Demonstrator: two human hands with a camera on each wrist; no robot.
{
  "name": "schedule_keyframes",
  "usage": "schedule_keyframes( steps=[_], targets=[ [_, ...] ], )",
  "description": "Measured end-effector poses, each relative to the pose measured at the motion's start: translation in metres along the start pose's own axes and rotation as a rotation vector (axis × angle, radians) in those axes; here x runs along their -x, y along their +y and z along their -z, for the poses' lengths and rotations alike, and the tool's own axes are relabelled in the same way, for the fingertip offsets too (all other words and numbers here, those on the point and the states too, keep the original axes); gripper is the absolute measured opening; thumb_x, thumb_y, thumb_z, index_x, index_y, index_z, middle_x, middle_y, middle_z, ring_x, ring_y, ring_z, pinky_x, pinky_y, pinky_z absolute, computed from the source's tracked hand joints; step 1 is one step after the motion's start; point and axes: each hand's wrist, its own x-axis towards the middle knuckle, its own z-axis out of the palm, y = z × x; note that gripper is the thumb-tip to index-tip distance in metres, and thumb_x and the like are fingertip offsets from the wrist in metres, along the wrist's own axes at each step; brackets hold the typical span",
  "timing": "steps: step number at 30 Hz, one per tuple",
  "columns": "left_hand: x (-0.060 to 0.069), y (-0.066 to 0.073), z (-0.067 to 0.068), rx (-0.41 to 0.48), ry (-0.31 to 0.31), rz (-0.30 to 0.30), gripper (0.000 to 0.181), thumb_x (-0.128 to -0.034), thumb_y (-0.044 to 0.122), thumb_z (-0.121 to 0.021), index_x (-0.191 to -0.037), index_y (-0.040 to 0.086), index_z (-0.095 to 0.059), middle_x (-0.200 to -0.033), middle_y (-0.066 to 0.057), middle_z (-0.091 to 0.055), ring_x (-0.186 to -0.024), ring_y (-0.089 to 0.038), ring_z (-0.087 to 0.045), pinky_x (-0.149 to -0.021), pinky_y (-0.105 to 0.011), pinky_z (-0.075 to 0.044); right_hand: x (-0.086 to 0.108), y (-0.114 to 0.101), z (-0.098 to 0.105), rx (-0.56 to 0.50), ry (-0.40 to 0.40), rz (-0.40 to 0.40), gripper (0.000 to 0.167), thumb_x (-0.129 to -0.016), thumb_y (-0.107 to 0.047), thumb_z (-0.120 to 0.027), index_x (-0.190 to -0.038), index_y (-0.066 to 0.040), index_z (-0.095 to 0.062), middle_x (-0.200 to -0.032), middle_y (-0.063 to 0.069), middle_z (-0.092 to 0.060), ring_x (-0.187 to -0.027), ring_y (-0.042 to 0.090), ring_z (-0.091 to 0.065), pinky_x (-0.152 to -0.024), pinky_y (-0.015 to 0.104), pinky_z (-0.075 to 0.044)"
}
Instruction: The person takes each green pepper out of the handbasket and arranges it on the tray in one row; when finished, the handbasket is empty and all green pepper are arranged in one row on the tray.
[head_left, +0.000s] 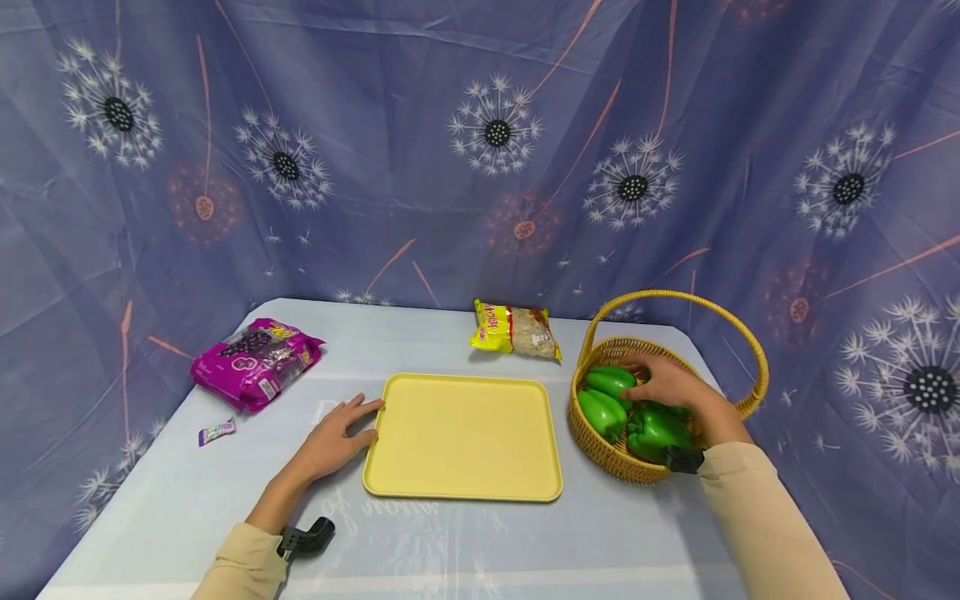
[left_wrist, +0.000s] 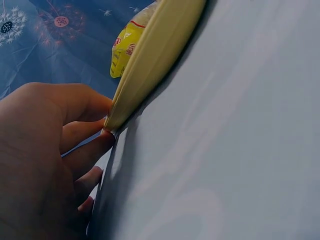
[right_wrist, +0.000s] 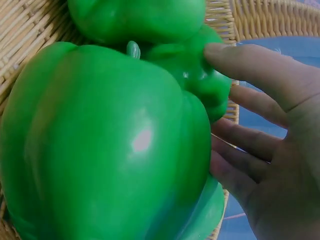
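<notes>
A yellow rectangular tray lies flat on a pale table, and clock directions here are taken from its centre. At 9 o'clock, a person's left hand touches the tray's rim with extended, loosely spread fingers.

At 3 o'clock, just beside the tray, stands a woven wicker basket with a tall arched handle. It holds several glossy green bell peppers. Within the basket, one pepper lies towards 10 o'clock, another at 9 o'clock and a third at 5 o'clock. The right hand reaches into the basket over the peppers. In the right wrist view, its thumb rests against a pepper, with the other fingers partly hidden behind; whether they are gripping it cannot be told.

Farther from the tray, a purple snack bag lies at 10 o'clock, and a small purple-and-white wrapped packet at 9 o'clock, beyond the left hand. A yellow and clear snack bag lies at 1 o'clock. A blue curtain printed with dandelions hangs behind everything.
</notes>
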Motion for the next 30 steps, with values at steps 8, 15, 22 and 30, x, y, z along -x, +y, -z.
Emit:
schedule_keyframes(
  steps=[8,15,22,30],
  targets=[
    [-0.001,0.0,-0.001,0.004,0.014,-0.006,0.051,-0.0931,0.028,-0.063,-0.142,0.019,-0.051,-0.151,-0.02,-0.031,-0.135,-0.053,-0.019,-0.103,-0.071,-0.016,-0.007,-0.006,-0.001,0.058,-0.042,0.004,0.067,-0.083,-0.028,-0.076,-0.138,0.0,-0.049,-0.123,0.022,-0.057,-0.108,0.038,-0.054,-0.087,0.052,-0.046],
    [0.0,0.001,-0.001,-0.001,0.011,-0.002,0.051,-0.0925,0.026,-0.062,-0.142,0.018,-0.05,-0.151,-0.02,-0.031,-0.136,-0.051,-0.02,-0.103,-0.071,-0.016,-0.009,-0.013,-0.001,0.079,-0.059,-0.068,0.083,-0.08,-0.025,-0.078,-0.144,0.004,-0.035,-0.13,0.028,-0.049,-0.114,0.042,-0.05,-0.089,0.055,-0.044],
    [0.001,0.003,0.0,-0.009,0.005,0.003,0.052,-0.0924,0.025,-0.061,-0.142,0.018,-0.05,-0.151,-0.021,-0.031,-0.136,-0.052,-0.02,-0.103,-0.071,-0.016,-0.009,-0.011,-0.003,0.08,-0.055,-0.079,0.077,-0.08,-0.022,-0.079,-0.14,0.004,-0.039,-0.132,0.025,-0.049,-0.115,0.04,-0.05,-0.091,0.054,-0.044],
    [0.001,0.004,0.001,-0.017,0.011,0.005,0.051,-0.0928,0.024,-0.062,-0.142,0.018,-0.05,-0.151,-0.02,-0.032,-0.136,-0.051,-0.02,-0.104,-0.07,-0.016,-0.008,-0.01,-0.003,0.081,-0.026,-0.037,0.072,-0.08,-0.023,-0.079,-0.138,0.003,-0.045,-0.127,0.023,-0.053,-0.111,0.037,-0.052,-0.088,0.051,-0.045]
  ],
)
